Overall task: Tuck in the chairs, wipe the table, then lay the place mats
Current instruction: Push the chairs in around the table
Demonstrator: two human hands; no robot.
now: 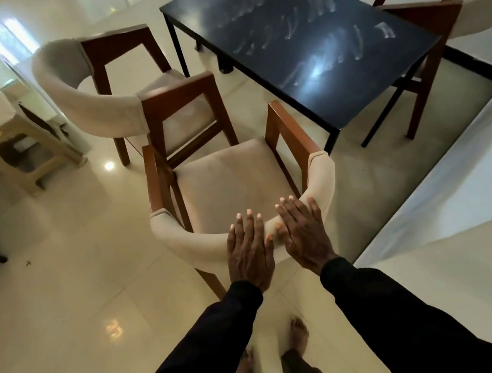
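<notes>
Single cam, head-worn, wide-angle; straight lines bow near edges. Faces fwd & steeply down from standing height. Closest: sleeves (202, 358) enter frame at 6 o'clock, left hand (249, 251) & right hand (306, 235) just below centre, flat on chair (227, 183) back. Feet (298, 333) on floor (61, 301) at 6 o'clock, under lens. Worktop (311, 43) farther out, toward 1 o'clock, running diag. to top edge.

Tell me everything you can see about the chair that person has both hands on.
The chair has a reddish-brown wooden frame with angular armrests, a beige cushioned seat and a curved, padded backrest. It stands upright on the pale glossy floor, facing the black table, not yet tucked under. The left hand and right hand rest flat on its backrest.
</notes>
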